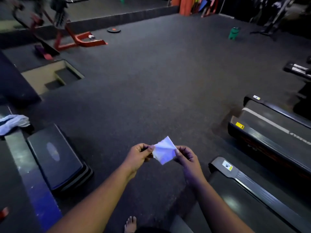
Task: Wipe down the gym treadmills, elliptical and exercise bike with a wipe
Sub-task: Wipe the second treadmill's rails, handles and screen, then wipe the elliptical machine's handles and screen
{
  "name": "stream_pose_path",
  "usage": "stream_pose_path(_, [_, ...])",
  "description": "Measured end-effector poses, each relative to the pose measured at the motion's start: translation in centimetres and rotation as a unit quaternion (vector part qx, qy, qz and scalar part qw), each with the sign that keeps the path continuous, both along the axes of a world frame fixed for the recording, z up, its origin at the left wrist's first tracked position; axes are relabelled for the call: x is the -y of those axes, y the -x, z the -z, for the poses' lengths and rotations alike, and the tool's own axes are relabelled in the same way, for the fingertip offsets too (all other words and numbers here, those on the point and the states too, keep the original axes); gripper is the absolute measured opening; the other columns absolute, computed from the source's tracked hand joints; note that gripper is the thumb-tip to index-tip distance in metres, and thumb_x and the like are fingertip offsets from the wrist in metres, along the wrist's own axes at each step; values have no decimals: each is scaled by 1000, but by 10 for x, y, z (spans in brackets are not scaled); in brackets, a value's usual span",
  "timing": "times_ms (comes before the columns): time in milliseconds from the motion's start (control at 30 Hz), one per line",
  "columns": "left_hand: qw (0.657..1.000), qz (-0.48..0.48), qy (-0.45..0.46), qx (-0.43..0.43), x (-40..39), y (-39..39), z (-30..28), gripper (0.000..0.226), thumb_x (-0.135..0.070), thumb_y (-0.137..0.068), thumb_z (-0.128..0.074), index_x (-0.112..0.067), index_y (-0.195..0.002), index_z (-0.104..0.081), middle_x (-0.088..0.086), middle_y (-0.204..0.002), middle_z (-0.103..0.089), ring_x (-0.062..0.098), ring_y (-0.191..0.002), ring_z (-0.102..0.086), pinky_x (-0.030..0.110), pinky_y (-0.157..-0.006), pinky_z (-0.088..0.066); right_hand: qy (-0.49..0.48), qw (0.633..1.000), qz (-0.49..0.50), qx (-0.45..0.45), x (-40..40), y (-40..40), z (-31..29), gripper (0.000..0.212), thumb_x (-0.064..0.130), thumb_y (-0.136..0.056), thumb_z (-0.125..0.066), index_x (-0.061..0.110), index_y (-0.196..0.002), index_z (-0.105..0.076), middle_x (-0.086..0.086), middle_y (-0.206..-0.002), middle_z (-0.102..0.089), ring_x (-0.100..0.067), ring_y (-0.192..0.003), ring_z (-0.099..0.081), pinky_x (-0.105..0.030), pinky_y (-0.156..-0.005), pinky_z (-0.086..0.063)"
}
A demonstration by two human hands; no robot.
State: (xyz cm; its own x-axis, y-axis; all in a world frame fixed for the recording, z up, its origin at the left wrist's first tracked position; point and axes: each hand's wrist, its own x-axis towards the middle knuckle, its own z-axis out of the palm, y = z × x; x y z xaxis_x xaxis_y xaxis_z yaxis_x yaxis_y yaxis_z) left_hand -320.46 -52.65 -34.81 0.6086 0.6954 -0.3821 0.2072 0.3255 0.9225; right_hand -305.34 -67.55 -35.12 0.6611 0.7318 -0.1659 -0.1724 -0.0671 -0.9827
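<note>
Wipe (164,150) is pinched at opposite edges between left hand (140,153) and right hand (186,157), held up over the floor near the treadmills (262,132), and it looks light, thin and floppy, so I'd guess bunching it into the palm beats edge-holding.

Centre foreground: wipe (164,150) held between left hand (138,154) and right hand (186,157), above the floor (159,81). Right: two treadmills, one (252,187) near, one (276,130) behind it. Left: step platform (55,158); cloth (13,122) behind it. Far left: machine frame (79,40). Far right: bottle (234,33).
</note>
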Motion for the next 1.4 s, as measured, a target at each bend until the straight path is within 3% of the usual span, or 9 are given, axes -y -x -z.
stream_pose_path(67, [1000, 13, 17, 16, -36, -2, -7, 14, -21, -100, -64, -8, -94, -65, -2, -75, -70, 6, -68, -63, 27, -72, -52, -9, 1000, -7, -1, -29, -1, -8, 14, 14, -99, -63, 5, -109, -69, -10, -110, -73, -21, -96, -63, -41, -89, -50])
stream_pose_path(300, [992, 113, -31, 38, -113, -70, -45, 27, -39, -97, -64, -20, -116, -66, -2, -103, -72, 11, -89, -65, 32, -82, -52, -3, 995, 35, 93, -108, -47, -50, 8, 9, -99, -63, 10, -95, -70, 4, -89, -71, -10, -82, -61, -35, -77, -49])
stream_pose_path(633, [966, 164, -172, 101, -212, -284, -126, 22, -15, -102, -63, 7, -105, -66, 8, -92, -70, 15, -82, -60, 33, -74, -49, -109, 981, 78, 139, -204, -224, -124, 7, 9, -99, -63, 5, -97, -69, 2, -85, -68, -11, -79, -58, -27, -72, -49])
stream_pose_path(800, [942, 206, -231, 128, -255, -411, -173, 24, -22, -103, -60, 1, -106, -69, 7, -93, -73, 11, -82, -62, 29, -74, -50, -160, 966, 99, 177, -242, -340, -168, 8, 5, -98, -63, 7, -93, -68, 6, -83, -66, -7, -78, -56, -19, -72, -46])
stream_pose_path(867, [930, 222, -256, 141, -268, -453, -186, 23, -24, -101, -63, -7, -117, -67, 4, -105, -74, 8, -87, -65, 23, -76, -52, -160, 960, 113, 202, -258, -387, -180, 10, 3, -98, -62, 7, -90, -67, 7, -81, -66, -6, -76, -55, -18, -70, -45])
stream_pose_path(1033, [904, 251, -303, 165, -318, -552, -200, 65, -35, -91, -76, -26, -149, -47, -4, -136, -60, 3, -117, -62, 19, -96, -51, -113, 953, 136, 245, -309, -493, -204, 10, 6, -96, -67, 10, -87, -69, 7, -79, -67, -6, -73, -55, -21, -68, -45])
stream_pose_path(1100, [894, 236, -342, 168, -342, -593, -209, 62, -43, -84, -76, -26, -141, -57, -6, -132, -62, 2, -118, -61, 20, -100, -49, -97, 952, 149, 250, -333, -533, -213, 8, 7, -95, -68, 8, -87, -69, 5, -79, -67, -5, -71, -55, -19, -67, -46])
stream_pose_path(1267, [847, 233, -444, 178, -403, -684, -224, 11, -28, -86, -80, -29, -96, -75, -8, -103, -70, 3, -100, -64, 20, -87, -48, -88, 950, 183, 238, -391, -616, -223, 9, 11, -96, -68, 5, -89, -71, -2, -85, -73, -6, -74, -62, -19, -68, -50])
stream_pose_path(1400, [839, 248, -444, 193, -456, -752, -227, 21, -22, -84, -84, -20, -101, -72, -9, -94, -71, -1, -87, -62, 18, -79, -49, -95, 951, 203, 212, -442, -668, -226, 13, 14, -94, -71, 1, -92, -74, -5, -86, -75, -9, -76, -65, -21, -69, -52])
